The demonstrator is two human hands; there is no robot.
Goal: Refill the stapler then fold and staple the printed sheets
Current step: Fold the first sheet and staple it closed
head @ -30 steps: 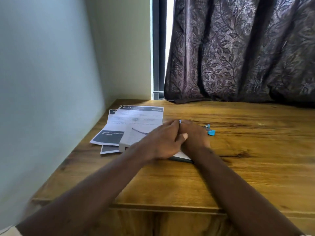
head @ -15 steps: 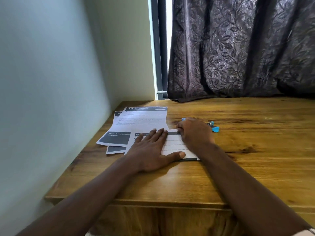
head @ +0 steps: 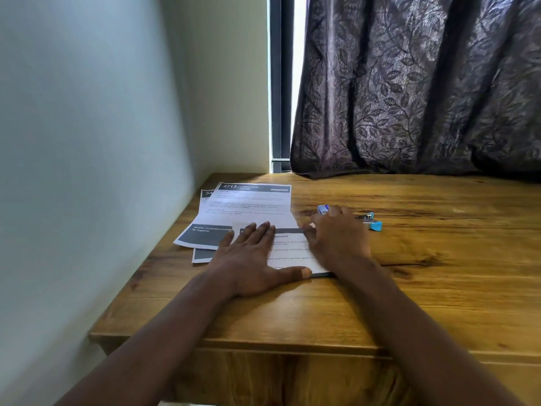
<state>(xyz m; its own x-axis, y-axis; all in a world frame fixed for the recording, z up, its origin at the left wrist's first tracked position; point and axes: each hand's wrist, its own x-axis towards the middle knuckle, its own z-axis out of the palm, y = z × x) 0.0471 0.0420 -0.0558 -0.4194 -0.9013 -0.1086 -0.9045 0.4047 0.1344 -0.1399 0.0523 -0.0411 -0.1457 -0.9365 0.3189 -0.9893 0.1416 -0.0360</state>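
We press one folded sheet (head: pixel 289 250) under our flat, spread left hand (head: pixel 251 259) and our right hand (head: pixel 339 238) (finger posture unreadable); stapling and the far-left flat sheets (head: pixel 246 206) appear to remain.

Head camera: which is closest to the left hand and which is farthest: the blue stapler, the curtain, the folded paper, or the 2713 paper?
1. folded paper, under the left hand
2. 2713 paper, just beyond it
3. blue stapler, off to the right
4. curtain, at the back
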